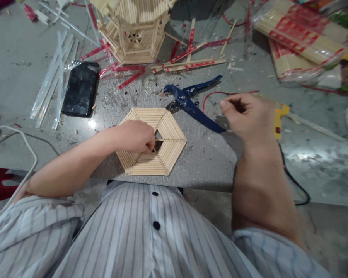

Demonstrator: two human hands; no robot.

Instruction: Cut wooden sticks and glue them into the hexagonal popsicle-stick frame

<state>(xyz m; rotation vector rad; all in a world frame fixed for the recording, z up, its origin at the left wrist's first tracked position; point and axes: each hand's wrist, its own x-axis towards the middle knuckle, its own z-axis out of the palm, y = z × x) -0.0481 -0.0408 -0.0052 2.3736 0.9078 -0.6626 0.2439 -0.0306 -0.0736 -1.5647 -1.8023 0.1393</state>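
Pale wooden sticks are laid across the visible sectors of the hexagonal panel under the curled left hand; beside its fingers, the centre is left partly open. Whether anything is gripped there, or in the loosely curled right hand, cannot be told.

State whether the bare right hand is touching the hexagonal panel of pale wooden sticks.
Apart: the head view plainly shows grey tabletop between the bare right hand and the hexagonal panel of pale wooden sticks.
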